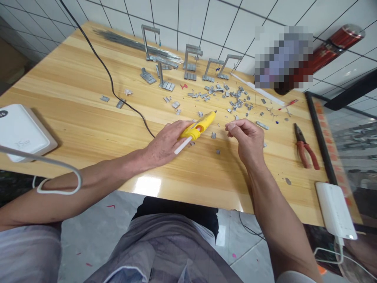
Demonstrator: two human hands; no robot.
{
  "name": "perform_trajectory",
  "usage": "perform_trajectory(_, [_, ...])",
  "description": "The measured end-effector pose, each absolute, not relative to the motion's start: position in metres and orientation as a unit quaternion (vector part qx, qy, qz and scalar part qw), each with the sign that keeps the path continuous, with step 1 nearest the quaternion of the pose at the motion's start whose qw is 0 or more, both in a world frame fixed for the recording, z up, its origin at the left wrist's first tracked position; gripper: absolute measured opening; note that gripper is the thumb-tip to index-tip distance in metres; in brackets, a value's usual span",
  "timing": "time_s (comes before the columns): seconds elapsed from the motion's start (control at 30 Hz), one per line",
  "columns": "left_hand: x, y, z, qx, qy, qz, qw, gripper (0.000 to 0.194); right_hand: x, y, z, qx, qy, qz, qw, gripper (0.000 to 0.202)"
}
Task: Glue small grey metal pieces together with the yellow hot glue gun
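My left hand (166, 143) is wrapped round a yellow glue gun (207, 120), whose nozzle points up and to the right; a white glue stick (183, 145) sticks out of its back. To the right, my right hand (246, 137) is closed in a pinch above the wooden table (112, 133); whatever lies between its fingertips is too small to make out. Between the hands lie small grey pieces (213, 135). Beyond them is a scatter of several more grey pieces (237, 103). Several grey bracket-shaped stands (193, 63) stand along the back.
Red-handled pliers (304, 147) lie at the right, near a white power bank (335, 210). A larger white power bank (25, 131) is at the left. Thin metal rods (126, 41) lie at the back left. A black cable (108, 74) crosses the table. A red flask (332, 49) lies back right.
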State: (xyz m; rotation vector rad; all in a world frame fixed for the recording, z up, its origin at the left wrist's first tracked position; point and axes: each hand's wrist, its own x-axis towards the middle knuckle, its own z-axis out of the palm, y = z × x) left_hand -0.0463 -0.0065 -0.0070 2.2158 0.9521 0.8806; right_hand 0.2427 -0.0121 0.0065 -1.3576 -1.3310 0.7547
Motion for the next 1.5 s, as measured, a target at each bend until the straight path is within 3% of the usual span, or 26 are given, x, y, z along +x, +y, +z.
perform_trajectory(0.23, [-0.0456,-0.0054,-0.0096,0.827,0.353,0.337,0.279,0.056,0.2467,-0.0126,0.0040,-0.560,-0.564,0.291,0.532,0.019])
perform_trajectory(0.63, [-0.0469,-0.0057,-0.0093,0.833,0.345,0.337,0.270,0.054,0.2462,-0.0093,0.0023,-0.528,-0.542,0.367,0.541,0.009])
perform_trajectory(0.9, [-0.0474,-0.0063,-0.0086,0.833,0.347,0.331,0.277,0.055,0.2454,-0.0082,0.0018,-0.530,-0.545,0.352,0.545,0.031])
perform_trajectory(1.1, [-0.0476,-0.0053,-0.0082,0.835,0.340,0.332,0.278,0.049,0.2444,-0.0081,0.0028,-0.530,-0.556,0.332,0.547,0.019])
perform_trajectory(1.27, [-0.0464,-0.0052,-0.0092,0.834,0.343,0.332,0.278,0.054,0.2440,-0.0082,0.0015,-0.529,-0.553,0.337,0.548,0.008])
perform_trajectory(1.5, [-0.0458,-0.0057,-0.0096,0.831,0.343,0.338,0.279,0.050,0.2414,-0.0093,0.0023,-0.531,-0.549,0.342,0.548,0.008])
